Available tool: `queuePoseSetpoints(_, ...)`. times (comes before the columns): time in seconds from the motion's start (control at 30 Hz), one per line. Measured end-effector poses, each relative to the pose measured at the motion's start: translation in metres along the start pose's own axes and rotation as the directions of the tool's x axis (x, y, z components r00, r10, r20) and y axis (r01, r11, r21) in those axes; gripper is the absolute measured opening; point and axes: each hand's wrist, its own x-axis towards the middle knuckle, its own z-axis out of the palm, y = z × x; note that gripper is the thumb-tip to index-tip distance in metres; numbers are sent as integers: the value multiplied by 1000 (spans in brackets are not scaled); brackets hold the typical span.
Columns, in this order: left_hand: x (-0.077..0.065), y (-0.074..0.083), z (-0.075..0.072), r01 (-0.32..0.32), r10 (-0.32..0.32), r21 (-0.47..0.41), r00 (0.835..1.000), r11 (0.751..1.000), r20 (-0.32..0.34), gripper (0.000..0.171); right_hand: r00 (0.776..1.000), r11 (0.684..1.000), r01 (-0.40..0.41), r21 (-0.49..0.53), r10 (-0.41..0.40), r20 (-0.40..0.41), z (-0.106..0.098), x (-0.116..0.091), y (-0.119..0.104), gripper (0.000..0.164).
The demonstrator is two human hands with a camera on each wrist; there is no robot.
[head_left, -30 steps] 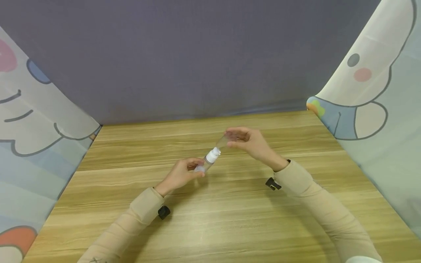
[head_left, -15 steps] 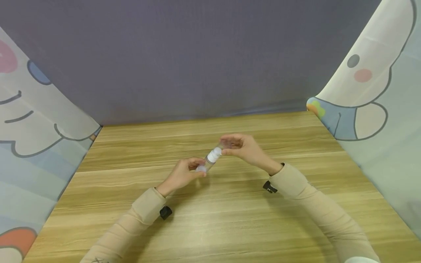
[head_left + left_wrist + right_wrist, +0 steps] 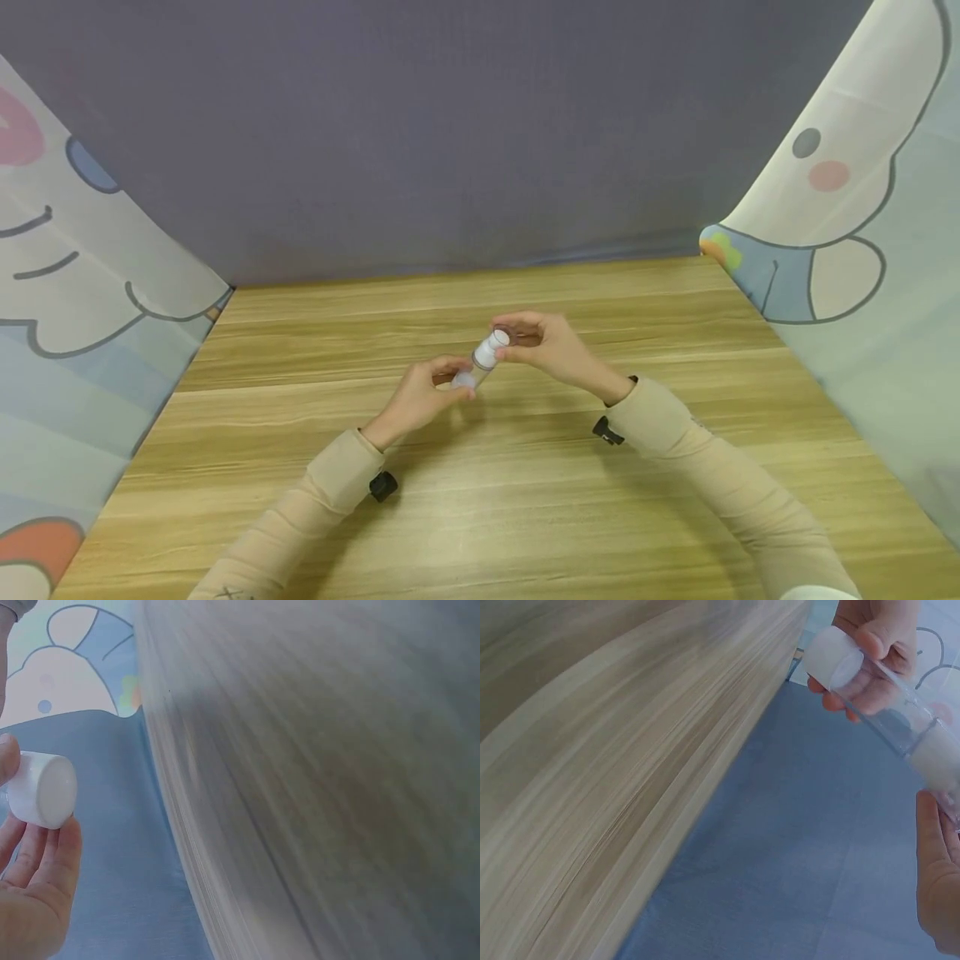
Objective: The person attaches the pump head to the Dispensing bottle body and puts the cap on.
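Note:
A slim clear bottle with a white pump top is held tilted above the table, its top towards the upper right. My left hand grips it near its white base, which shows as a round white end in the left wrist view. With fingers and thumb my right hand holds a clear cap around the pump. Through the clear wall in the right wrist view, the left fingers show behind the bottle. Whether the cap is fully seated cannot be seen.
The wooden table spreads below both hands. Behind it hangs a grey-blue curtain. Cartoon-printed cloths stand at the left and right. A small black clip hangs under the left wrist and another under the right.
My right hand has moved down and left, sliding the clear cap from above the pump to around it. My left hand has shifted slightly right with the bottle.

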Motion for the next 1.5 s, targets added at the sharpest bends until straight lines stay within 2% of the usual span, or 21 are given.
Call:
queuePoseSetpoints(0.17,-1,0,3,-16,16,-9,1000,1000,-21,46,999,999,36,8,-36,-6,2,0,1,42)
queuePoseSetpoints(0.37,1,5,4,-82,84,36,996,996,-44,40,999,1000,29,7,-29,-24,-1,-3,-2,42)
queuePoseSetpoints(0.73,0,13,5,-159,164,83,984,984,-66,40,999,999,47,-1,-47,-4,-6,-1,-8,40)
queuePoseSetpoints(0.97,-1,10,8,-183,190,95,979,979,-75,40,999,999,42,-5,-42,17,-6,-2,-6,43)
queuePoseSetpoints(1.17,0,6,9,-165,173,86,981,983,-90,41,999,999,50,-7,-50,19,-3,-2,-3,42)
queuePoseSetpoints(1.3,5,4,8,-114,120,52,986,992,-116,42,997,997,71,-25,-71,-1,-1,-1,-1,43)
queuePoseSetpoints(1.37,8,3,8,-86,88,25,992,996,-95,43,997,997,70,-33,-71,-20,-1,0,0,43)
queuePoseSetpoints(1.43,8,11,7,-59,59,-6,997,998,-49,43,998,998,61,-28,-62,-34,-1,0,1,42)
queuePoseSetpoints(1.5,8,11,8,-63,63,-16,998,998,1,43,998,999,45,-21,-46,-46,-1,0,2,42)
